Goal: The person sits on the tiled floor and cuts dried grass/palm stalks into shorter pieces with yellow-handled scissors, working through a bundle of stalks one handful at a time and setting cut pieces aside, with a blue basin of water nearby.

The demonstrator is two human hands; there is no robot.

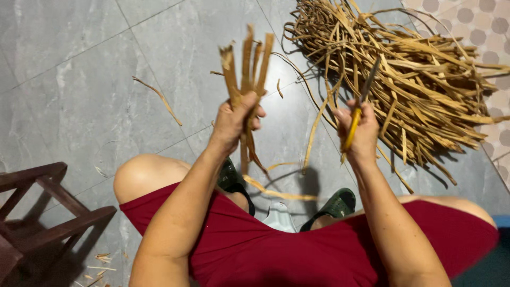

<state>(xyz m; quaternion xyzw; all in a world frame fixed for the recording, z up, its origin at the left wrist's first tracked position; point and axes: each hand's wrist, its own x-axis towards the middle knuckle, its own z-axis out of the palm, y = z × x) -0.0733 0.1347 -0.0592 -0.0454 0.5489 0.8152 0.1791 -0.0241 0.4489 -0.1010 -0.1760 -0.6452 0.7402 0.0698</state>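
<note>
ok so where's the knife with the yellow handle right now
In the head view it is right of centre, gripped in the right hand: the yellow-handled knife points up in front of the pile of dried strips on the floor.

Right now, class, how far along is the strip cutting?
Done: a few trimmed scraps lie on the grey floor. In hand: the left hand grips a bundle of brown strips upright, and the right hand holds a yellow-handled knife. Left: a big pile of strips lies beyond, apparently unworked.
</note>
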